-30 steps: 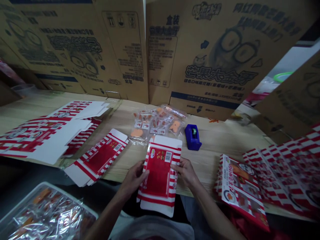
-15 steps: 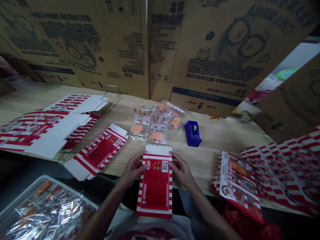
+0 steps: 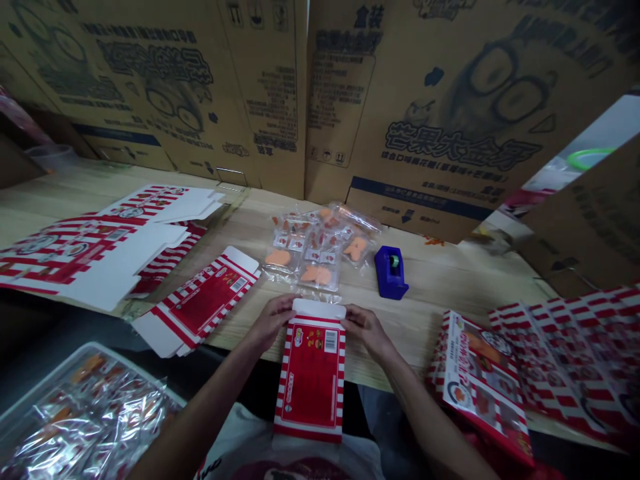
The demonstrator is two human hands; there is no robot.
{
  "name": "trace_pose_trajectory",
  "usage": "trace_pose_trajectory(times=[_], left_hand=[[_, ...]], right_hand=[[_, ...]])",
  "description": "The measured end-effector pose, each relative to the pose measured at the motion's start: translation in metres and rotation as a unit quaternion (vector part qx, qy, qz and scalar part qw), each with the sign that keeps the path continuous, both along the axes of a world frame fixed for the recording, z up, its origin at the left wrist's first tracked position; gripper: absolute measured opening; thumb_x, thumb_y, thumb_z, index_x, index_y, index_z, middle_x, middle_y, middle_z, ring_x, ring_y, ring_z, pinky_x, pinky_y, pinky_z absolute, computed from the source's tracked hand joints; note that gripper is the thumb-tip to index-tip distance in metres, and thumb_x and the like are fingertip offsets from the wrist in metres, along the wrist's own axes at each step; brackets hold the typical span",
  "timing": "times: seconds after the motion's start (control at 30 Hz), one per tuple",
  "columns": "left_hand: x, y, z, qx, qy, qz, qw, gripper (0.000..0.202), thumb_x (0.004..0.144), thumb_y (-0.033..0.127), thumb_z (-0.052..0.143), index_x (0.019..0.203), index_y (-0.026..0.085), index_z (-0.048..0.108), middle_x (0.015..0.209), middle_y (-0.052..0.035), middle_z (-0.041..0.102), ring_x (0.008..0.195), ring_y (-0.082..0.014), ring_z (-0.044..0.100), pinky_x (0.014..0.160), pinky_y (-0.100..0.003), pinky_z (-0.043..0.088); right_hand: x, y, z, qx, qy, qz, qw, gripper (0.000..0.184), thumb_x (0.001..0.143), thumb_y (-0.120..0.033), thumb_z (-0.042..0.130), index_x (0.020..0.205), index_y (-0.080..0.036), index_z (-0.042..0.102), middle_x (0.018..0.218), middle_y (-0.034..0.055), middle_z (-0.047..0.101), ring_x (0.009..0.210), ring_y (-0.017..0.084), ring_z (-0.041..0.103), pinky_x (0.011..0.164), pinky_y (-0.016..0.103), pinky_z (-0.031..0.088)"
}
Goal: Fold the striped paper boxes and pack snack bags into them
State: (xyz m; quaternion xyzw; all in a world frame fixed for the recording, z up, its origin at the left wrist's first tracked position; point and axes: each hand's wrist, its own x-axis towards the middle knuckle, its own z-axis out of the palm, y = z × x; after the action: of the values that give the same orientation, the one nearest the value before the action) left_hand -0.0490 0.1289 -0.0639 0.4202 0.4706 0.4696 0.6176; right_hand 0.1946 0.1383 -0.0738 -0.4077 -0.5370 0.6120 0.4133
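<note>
A red and white striped carton [image 3: 312,377] stands on end in front of me, its lower edge near my lap and its white top flap at the table's front edge. My left hand [image 3: 270,321] pinches the carton's upper left corner. My right hand [image 3: 364,328] grips the upper right corner, fingers curled on the flap. Just beyond the flap lie clear packets with orange sweets [image 3: 315,250] on the wooden table [image 3: 440,280].
A blue tape dispenser [image 3: 391,271] sits right of the packets. Flat striped cartons [image 3: 200,303] lie at left, more in a stack [image 3: 90,250] far left, and filled boxes [image 3: 483,380] at right. Big cardboard boxes [image 3: 430,107] wall the back. A tray of wrapped packets [image 3: 85,417] sits lower left.
The carton has been drawn toward me and stood more upright. Both hands slid from its sides up to the top corners at the white flap.
</note>
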Motion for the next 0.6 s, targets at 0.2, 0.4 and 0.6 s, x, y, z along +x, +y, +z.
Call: trace_pose_trajectory(times=[0.2, 0.4, 0.6], left_hand=[[-0.008, -0.01, 0.003, 0.018, 0.061, -0.027, 0.998, 0.024, 0.066, 0.033, 0.074, 0.081, 0.014, 0.074, 0.08, -0.0064, 0.074, 0.073, -0.0196, 0.065, 0.071, -0.03, 0.05], [-0.004, -0.012, 0.009, 0.09, 0.16, -0.026, 0.983, 0.017, 0.07, 0.031, 0.069, 0.067, 0.015, 0.072, 0.071, -0.005, 0.07, 0.068, -0.0169, 0.062, 0.065, -0.026, 0.047], [-0.007, -0.009, 0.022, 0.125, 0.239, -0.046, 0.962, 0.015, 0.068, 0.025, 0.066, 0.076, 0.014, 0.072, 0.072, -0.0047, 0.07, 0.065, -0.0144, 0.06, 0.059, -0.022, 0.044]], right_hand=[[0.003, -0.008, 0.01, 0.099, -0.08, 0.004, 0.992, 0.02, 0.078, -0.039, 0.068, 0.081, -0.02, 0.072, 0.089, 0.0062, 0.064, 0.084, 0.018, 0.06, 0.073, 0.027, 0.048], [0.001, -0.012, 0.012, 0.088, -0.124, 0.015, 0.988, 0.024, 0.082, -0.04, 0.062, 0.079, -0.018, 0.071, 0.084, 0.0068, 0.068, 0.079, 0.019, 0.062, 0.073, 0.03, 0.048], [-0.002, -0.006, 0.013, 0.045, -0.163, -0.001, 0.986, 0.022, 0.069, -0.028, 0.071, 0.087, -0.017, 0.063, 0.078, 0.0024, 0.067, 0.072, 0.017, 0.062, 0.066, 0.027, 0.049]])
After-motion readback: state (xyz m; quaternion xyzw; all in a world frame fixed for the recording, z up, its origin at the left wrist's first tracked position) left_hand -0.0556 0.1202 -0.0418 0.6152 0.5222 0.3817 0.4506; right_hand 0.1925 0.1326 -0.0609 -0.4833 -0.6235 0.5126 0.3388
